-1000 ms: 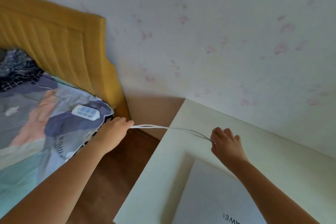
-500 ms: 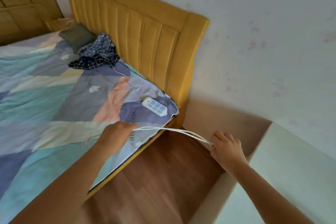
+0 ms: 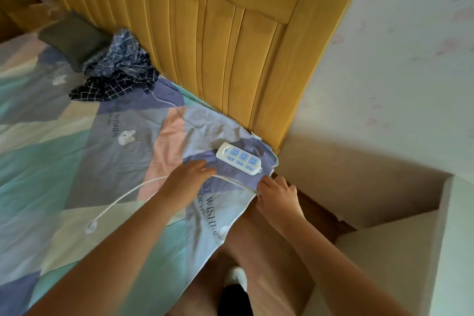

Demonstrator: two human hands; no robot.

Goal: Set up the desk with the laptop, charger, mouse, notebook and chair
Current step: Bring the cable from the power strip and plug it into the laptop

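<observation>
You have one white charger cable (image 3: 120, 200) in play, and both your hands are on it over the corner of the bed (image 3: 51, 161). Your left hand (image 3: 187, 182) lies on the patterned sheet just short of the power strip (image 3: 239, 158), fingers reaching forward and close together over the cable; whether they actually clasp it you cannot tell from here. Your right hand (image 3: 278, 194) sits at the very edge of the mattress, fingers curled and pinching the cable where it leaves the sheet. From your left hand the cable trails back in one long curve across the bedding to a small white end lying on the sheet. There is one power strip, white with blue sockets, lying flat near the bed corner, with its own thin cord running up toward a crumpled checked cloth (image 3: 115, 77) and a dark pillow (image 3: 74, 36). The yellow headboard (image 3: 218, 41) closes the far side. To your right, a narrow strip of wooden floor (image 3: 279, 277) separates the bed edge from the pale desk (image 3: 400, 251).
</observation>
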